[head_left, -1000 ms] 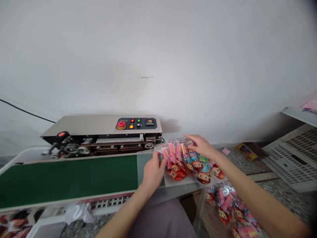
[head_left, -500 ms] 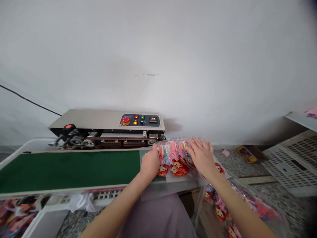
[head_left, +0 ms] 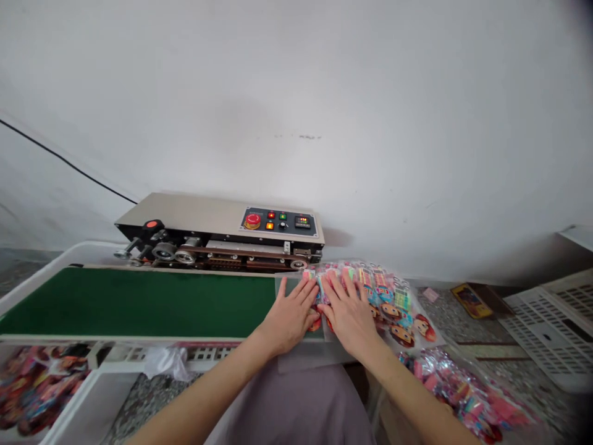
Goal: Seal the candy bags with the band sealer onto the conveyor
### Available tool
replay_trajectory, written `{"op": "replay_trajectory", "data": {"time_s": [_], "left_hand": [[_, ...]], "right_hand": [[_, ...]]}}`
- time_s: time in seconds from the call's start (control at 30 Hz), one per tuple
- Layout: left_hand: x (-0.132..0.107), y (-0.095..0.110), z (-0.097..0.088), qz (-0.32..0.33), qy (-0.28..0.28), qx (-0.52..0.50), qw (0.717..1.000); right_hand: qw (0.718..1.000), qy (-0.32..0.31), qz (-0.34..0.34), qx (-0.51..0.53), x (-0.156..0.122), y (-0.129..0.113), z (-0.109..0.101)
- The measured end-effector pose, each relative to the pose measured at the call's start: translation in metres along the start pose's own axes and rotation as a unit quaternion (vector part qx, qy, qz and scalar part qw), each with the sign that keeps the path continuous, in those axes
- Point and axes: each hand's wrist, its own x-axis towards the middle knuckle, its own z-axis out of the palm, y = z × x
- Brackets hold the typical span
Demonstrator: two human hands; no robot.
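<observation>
Both of my hands lie flat, fingers stretched out, on a clear bag of colourful cartoon-face toys point(head_left: 386, 301) at the right end of the green conveyor belt point(head_left: 139, 301). My left hand point(head_left: 290, 312) presses the bag's left edge, beside the belt. Right next to it, my right hand point(head_left: 348, 312) rests on the toys. Just behind the bag is the infeed end of the band sealer machine point(head_left: 217, 232), with its control panel point(head_left: 279, 222) of red, orange and green buttons.
More bagged toys point(head_left: 463, 395) lie at lower right by my arm. A white bin point(head_left: 83, 405) with sealed toy packs sits at lower left under the belt. A white slotted crate point(head_left: 551, 327) and a small yellow-brown box point(head_left: 472, 300) lie on the speckled floor at right.
My right hand slid left across the bag and now lies beside the left hand. Both hands flattened onto the bag, and my view shifted left.
</observation>
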Motion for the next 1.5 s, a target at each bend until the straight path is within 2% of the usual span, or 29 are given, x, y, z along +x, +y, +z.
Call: {"op": "replay_trajectory", "data": {"time_s": [0.17, 0.37, 0.47, 0.57, 0.7, 1.0, 1.17, 1.37, 1.43, 1.5], "left_hand": [[-0.01, -0.011, -0.002, -0.018, 0.01, 0.025, 0.999], [-0.02, -0.019, -0.021, -0.117, 0.011, 0.048, 0.992], [-0.01, -0.009, -0.032, -0.132, 0.022, 0.012, 0.991], [0.006, 0.007, -0.036, -0.165, 0.019, -0.039, 0.985], [0.021, 0.02, -0.032, -0.203, 0.025, -0.059, 0.977], [0.045, 0.029, -0.023, -0.308, 0.038, -0.083, 0.947], [0.054, 0.03, -0.021, -0.315, 0.057, -0.109, 0.941], [0.048, 0.02, -0.021, -0.33, 0.064, -0.117, 0.934], [0.042, 0.019, -0.022, -0.315, 0.078, -0.105, 0.94], [0.034, 0.02, -0.021, -0.27, 0.087, -0.082, 0.955]], "right_hand": [[1.0, -0.013, 0.0, -0.006, 0.005, -0.01, 0.0], [0.999, -0.03, 0.015, 0.004, 0.016, -0.028, -0.003], [0.999, -0.039, 0.022, 0.004, 0.017, -0.03, -0.014], [0.999, -0.042, 0.026, -0.014, 0.015, -0.028, -0.024], [0.998, -0.037, 0.041, -0.035, 0.015, -0.027, -0.027], [0.992, -0.072, 0.1, -0.006, 0.026, -0.027, -0.026], [0.991, -0.061, 0.115, -0.002, 0.021, -0.021, -0.031], [0.993, -0.056, 0.105, -0.002, 0.012, -0.022, -0.024], [0.993, -0.053, 0.102, -0.001, 0.011, -0.024, -0.022], [0.994, -0.04, 0.105, -0.008, 0.01, -0.025, -0.021]]}}
